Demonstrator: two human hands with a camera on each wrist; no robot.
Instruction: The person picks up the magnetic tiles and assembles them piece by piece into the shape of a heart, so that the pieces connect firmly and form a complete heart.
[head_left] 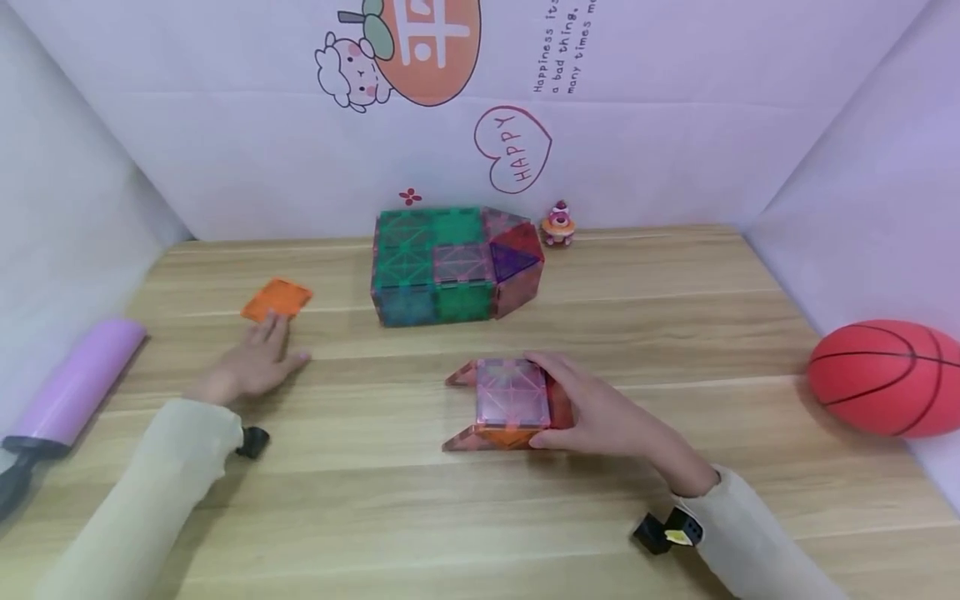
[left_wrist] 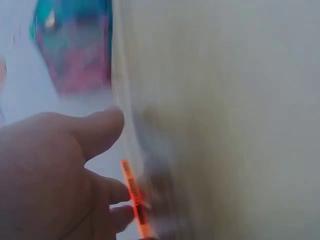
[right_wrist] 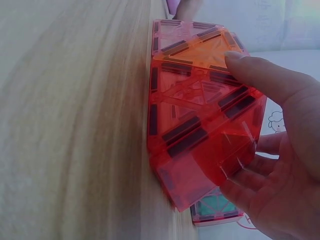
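My left hand reaches flat over the table at the left, its fingertips on the near edge of an orange square magnetic tile. In the left wrist view the thumb stands apart from that tile. My right hand grips a small magnetic-tile build at its right end, thumb on the near side and fingers on the far side. The build has a clear pink square on top, red and orange sides, and two pointed tiles sticking out leftward. Its underside is hidden.
A bigger green, blue and pink tile block stands at the back. Beside it sits a small pink figurine. A purple pump lies at the left edge, and a red ball rests at the right by the wall.
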